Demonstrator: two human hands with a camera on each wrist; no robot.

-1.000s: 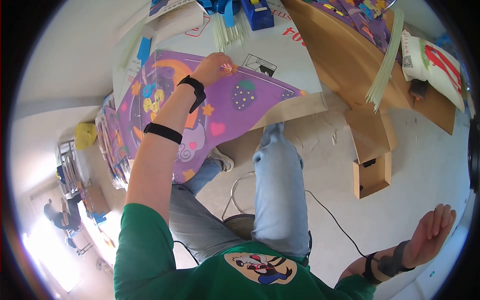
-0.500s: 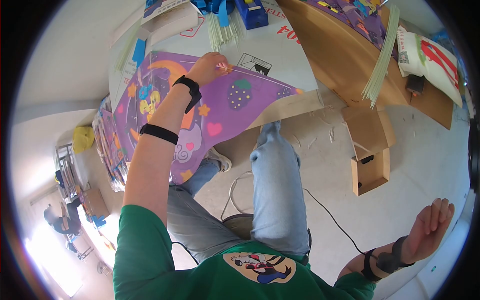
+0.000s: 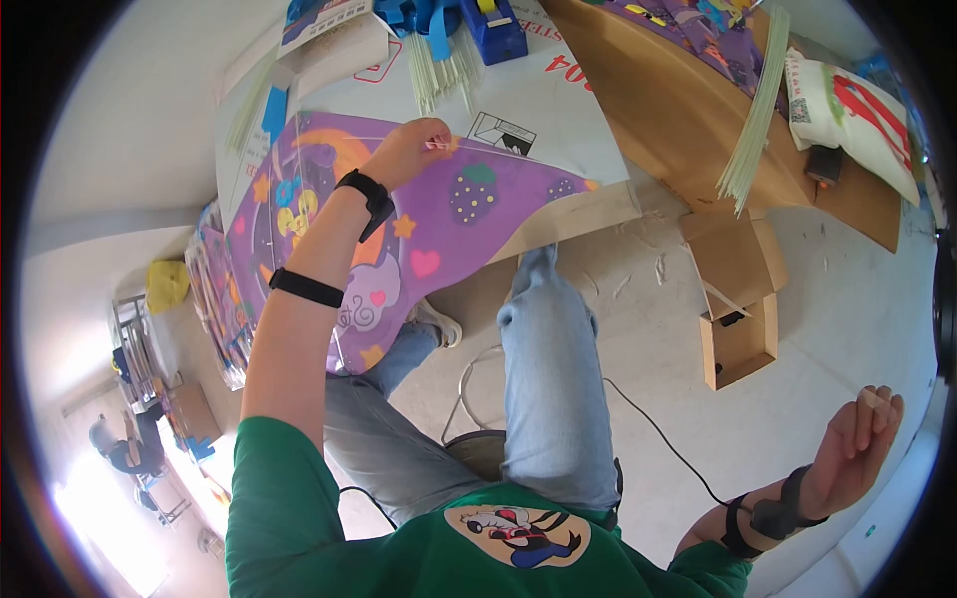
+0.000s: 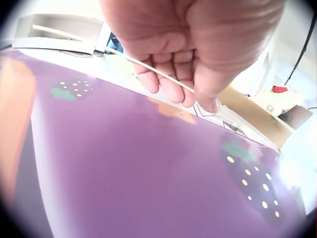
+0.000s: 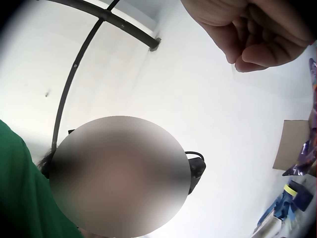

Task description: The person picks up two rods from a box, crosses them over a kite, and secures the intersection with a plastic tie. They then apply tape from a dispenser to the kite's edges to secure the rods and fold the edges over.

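A purple cartoon-printed sheet shaped like a kite sail (image 3: 449, 239) lies over the white carton surface (image 3: 583, 125), its lower part hanging past the edge. Along its upper edge my left hand (image 3: 414, 149) pinches a thin pale rod (image 4: 148, 67) between thumb and fingers. In the left wrist view the rod slants up to the left, just above the sheet. Raised at the lower right, away from the sheet, is my right hand (image 3: 855, 448). Its thumb and fingertips meet on what looks like a small clear strip (image 5: 235, 73), only faintly visible.
Beyond the sheet are pale rods (image 3: 444, 75), blue ribbons (image 3: 419, 15), a blue tape dispenser (image 3: 495, 38) and a white box (image 3: 339, 50). Another rod bundle (image 3: 753, 130) and a white bag (image 3: 842, 120) lie right. An open brown box (image 3: 743, 344) sits on the floor.
My left hand has shifted slightly left, still pinching the rod at the sheet's edge. My right hand's fingers have drawn together with the thumb.
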